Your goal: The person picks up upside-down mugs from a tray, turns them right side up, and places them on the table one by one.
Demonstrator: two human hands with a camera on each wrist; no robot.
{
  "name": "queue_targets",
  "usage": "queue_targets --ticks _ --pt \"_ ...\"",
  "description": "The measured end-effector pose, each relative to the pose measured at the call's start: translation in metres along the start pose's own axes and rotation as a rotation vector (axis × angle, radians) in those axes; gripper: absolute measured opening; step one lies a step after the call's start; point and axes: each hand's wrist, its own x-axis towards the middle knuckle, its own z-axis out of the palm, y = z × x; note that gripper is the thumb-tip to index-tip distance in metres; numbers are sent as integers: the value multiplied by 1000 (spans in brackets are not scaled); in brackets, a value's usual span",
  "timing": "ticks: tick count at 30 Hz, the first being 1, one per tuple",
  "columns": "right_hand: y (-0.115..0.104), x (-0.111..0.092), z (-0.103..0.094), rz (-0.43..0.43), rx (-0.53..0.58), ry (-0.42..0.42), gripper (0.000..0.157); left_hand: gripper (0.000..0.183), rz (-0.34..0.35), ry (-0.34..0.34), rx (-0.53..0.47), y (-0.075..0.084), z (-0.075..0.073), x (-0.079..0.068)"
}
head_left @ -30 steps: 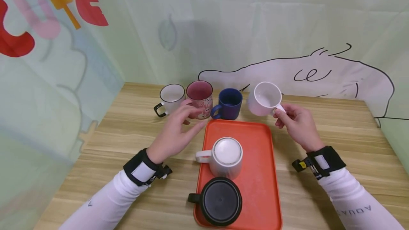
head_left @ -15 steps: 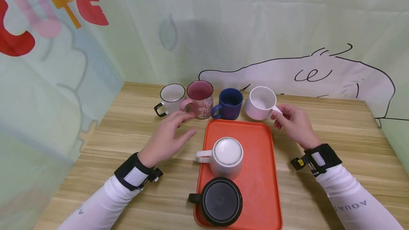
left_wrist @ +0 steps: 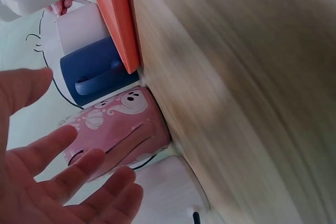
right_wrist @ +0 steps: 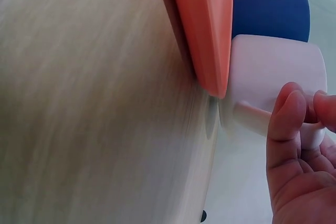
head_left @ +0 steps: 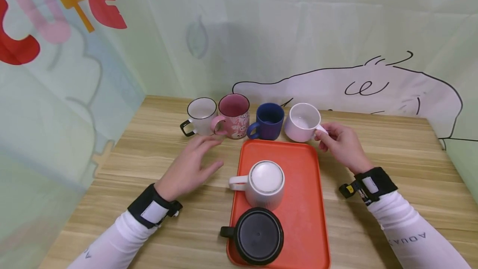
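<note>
Between its thumb and fingers my right hand (head_left: 343, 145) pinches the handle of a pale pink mug (head_left: 298, 131), which stands upright at the right end of a row of mugs. That grip also shows in the right wrist view, with the mug (right_wrist: 273, 69) upright beside a blue mug (head_left: 273, 131). My left hand (head_left: 186, 168) hovers over the table with fingers spread and nothing held. Nearest to it are a pink patterned mug (head_left: 238, 127) and a white mug with a black handle (head_left: 203, 124); the left wrist view shows the fingers apart from both.
An orange tray (head_left: 300, 186) lies in front of the row. On it a white ribbed mug (head_left: 264, 194) and a black mug (head_left: 257, 235) stand upside down, handles pointing left. A printed curtain (head_left: 269, 45) hangs behind the wooden table (head_left: 410, 152).
My right hand has lowered the pale pink mug leftward onto the table beside the blue mug, still pinching its handle. My left hand has drawn back down and left from the pink patterned mug.
</note>
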Motion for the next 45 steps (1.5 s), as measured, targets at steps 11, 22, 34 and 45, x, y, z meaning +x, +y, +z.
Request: queue_targets --ticks 11,22,34,45 --pt "1 2 1 13 6 -14 33 58 3 -22 21 -10 2 -11" --pt "2 5 0 11 8 -23 31 60 -39 -61 27 -9 3 -15" --pt "7 9 -2 10 -36 -14 32 60 -51 -66 5 -6 3 -17" --pt "6 8 -4 6 -89 13 32 60 -58 -75 -30 1 4 -17"
